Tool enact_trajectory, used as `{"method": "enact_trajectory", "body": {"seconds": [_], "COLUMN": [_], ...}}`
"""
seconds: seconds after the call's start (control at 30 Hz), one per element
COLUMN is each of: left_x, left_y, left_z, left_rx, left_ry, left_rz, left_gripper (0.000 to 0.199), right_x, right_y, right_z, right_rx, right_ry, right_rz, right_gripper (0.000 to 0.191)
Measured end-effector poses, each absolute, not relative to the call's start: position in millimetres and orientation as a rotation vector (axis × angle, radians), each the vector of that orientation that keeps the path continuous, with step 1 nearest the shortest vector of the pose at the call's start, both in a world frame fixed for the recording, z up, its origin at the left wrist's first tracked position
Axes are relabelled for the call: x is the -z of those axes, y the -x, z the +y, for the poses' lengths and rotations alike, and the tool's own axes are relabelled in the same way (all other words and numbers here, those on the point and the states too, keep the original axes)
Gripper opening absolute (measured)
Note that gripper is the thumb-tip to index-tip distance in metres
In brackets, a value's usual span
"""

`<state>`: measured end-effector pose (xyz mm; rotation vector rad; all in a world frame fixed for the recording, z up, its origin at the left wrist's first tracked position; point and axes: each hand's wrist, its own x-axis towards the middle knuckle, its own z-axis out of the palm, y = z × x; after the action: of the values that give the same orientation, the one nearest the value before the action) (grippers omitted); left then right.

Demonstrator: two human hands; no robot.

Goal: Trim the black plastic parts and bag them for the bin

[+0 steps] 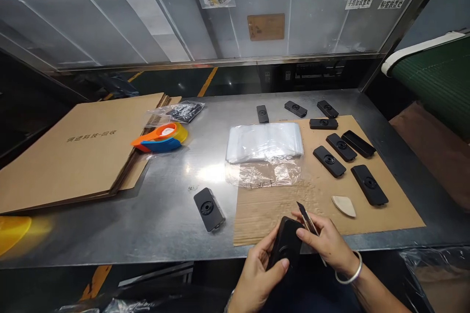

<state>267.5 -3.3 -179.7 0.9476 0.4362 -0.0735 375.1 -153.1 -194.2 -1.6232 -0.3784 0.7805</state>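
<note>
At the table's front edge my left hand [257,274] is closed round a black plastic case [287,240], which is tilted with its long side upward. My right hand [326,244] grips a utility knife [307,219], its blade end pointing up and to the left. The right thumb also touches the case's upper right side. Left of my hands, a similar black case [208,209] with a round recess lies on bare metal. Several more black cases [369,184] lie to the right on a cardboard sheet [264,215], near a pale fan-shaped piece [344,206].
Clear plastic bags [264,142] lie stacked mid-table. Flat cardboard [73,151] is piled at left, beside an orange and blue tape dispenser [161,138] and a bag of black items [186,111]. A clear panel [312,10] rises behind the metal table [165,220]. A green conveyor [436,66] stands right.
</note>
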Motion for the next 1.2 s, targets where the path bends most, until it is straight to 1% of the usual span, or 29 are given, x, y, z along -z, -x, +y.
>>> {"method": "enact_trajectory", "body": {"seconds": [0.07,0.13,0.17,0.2,0.27,0.3,0.37,0.5,0.6,0.7,0.87,0.97,1.07,1.13,1.2], "left_x": [180.9,186.0,189.6,193.3,200.3,203.0,206.3,206.0,202.0,198.1,199.7,203.4,205.4,205.1,203.9], "left_y": [-266.5,-266.0,-266.3,-267.2,-270.5,-272.5,-275.6,-273.4,-267.7,-264.7,-266.9,-270.7,-275.7,-278.9,-281.0], "left_z": [-2.4,-7.4,-12.0,-17.3,-28.0,-32.0,-35.1,-25.5,-19.8,-21.4,-26.1,-26.3,-26.0,-25.5,-24.8], "left_rx": [0.063,-0.031,-0.108,-0.192,-0.309,-0.336,-0.343,-0.294,-0.232,-0.192,-0.182,-0.163,-0.144,-0.099,-0.053], "left_ry": [-0.785,-0.601,-0.537,-0.497,-0.446,-0.433,-0.417,-0.407,-0.389,-0.364,-0.361,-0.419,-0.43,-0.344,-0.246], "left_rz": [0.405,0.364,0.362,0.377,0.456,0.502,0.561,0.512,0.499,0.511,0.548,0.643,0.725,0.695,0.607], "left_gripper": [0.066,0.08,0.082,0.079,0.064,0.057,0.051,0.052,0.056,0.061,0.065,0.059,0.046,0.038,0.035], "right_x": [195.2,197.4,199.0,201.0,206.4,209.9,217.6,223.3,210.3,190.6,176.7,182.5,193.1,200.1,205.6], "right_y": [-372.5,-365.4,-360.4,-354.8,-342.5,-336.7,-328.6,-333.2,-346.7,-355.1,-357.3,-356.3,-354.2,-352.7,-351.7], "right_z": [-151.4,-146.8,-143.7,-140.5,-135.3,-134.1,-136.0,-154.8,-171.8,-181.2,-177.8,-171.9,-166.7,-163.8,-161.4], "right_rx": [-0.798,-0.661,-0.567,-0.495,-0.439,-0.444,-0.493,-0.524,-0.452,-0.43,-0.513,-0.57,-0.651,-0.72,-0.781], "right_ry": [1.517,1.412,1.361,1.315,1.255,1.246,1.288,1.506,1.683,1.84,1.97,1.98,1.941,1.89,1.841], "right_rz": [-0.2,0.004,0.083,0.138,0.184,0.177,0.11,-0.12,-0.277,-0.461,-0.644,-0.615,-0.551,-0.503,-0.461], "right_gripper": [0.042,0.043,0.043,0.042,0.042,0.042,0.042,0.044,0.044,0.038,0.038,0.039,0.041,0.043,0.045]}}
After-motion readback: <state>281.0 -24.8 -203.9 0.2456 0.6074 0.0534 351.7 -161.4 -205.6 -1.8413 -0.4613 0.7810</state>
